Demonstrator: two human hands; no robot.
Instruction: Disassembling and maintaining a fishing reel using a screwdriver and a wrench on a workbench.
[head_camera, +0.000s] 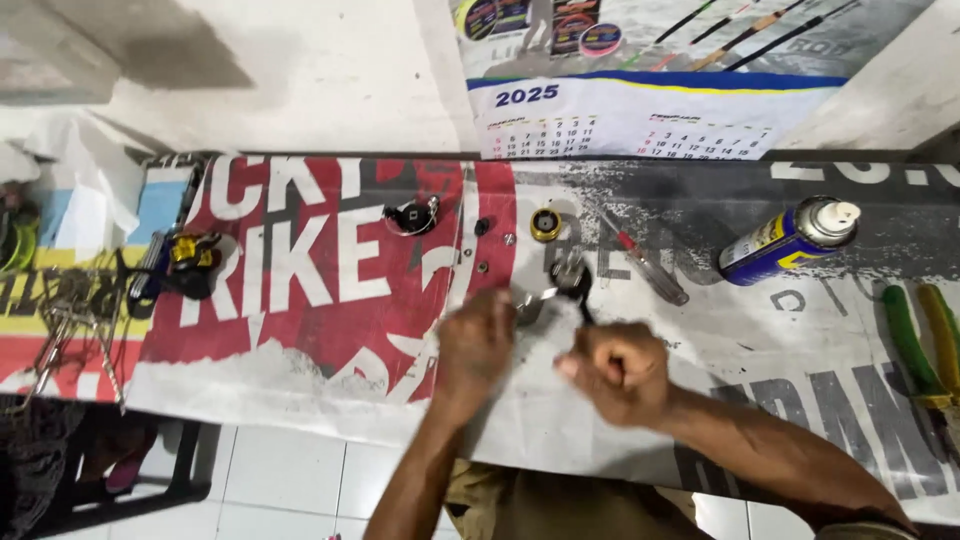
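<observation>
Two hands meet at the near middle of the desk (300, 340). Left hand (474, 345): fingers curled onto a small metal part (530, 305), blurred, lying just right of them. Right hand (615, 368): closed in a fist around a dark tool (574, 282) whose long axis runs up and away toward the far side, tip just beyond the part. Around them: gold ring (545, 225), screwdriver (645, 262) and blue spray can (785, 242) farther right, black cover (410, 217) and loose screws (482, 266) far left; nothing lies between the hands.
</observation>
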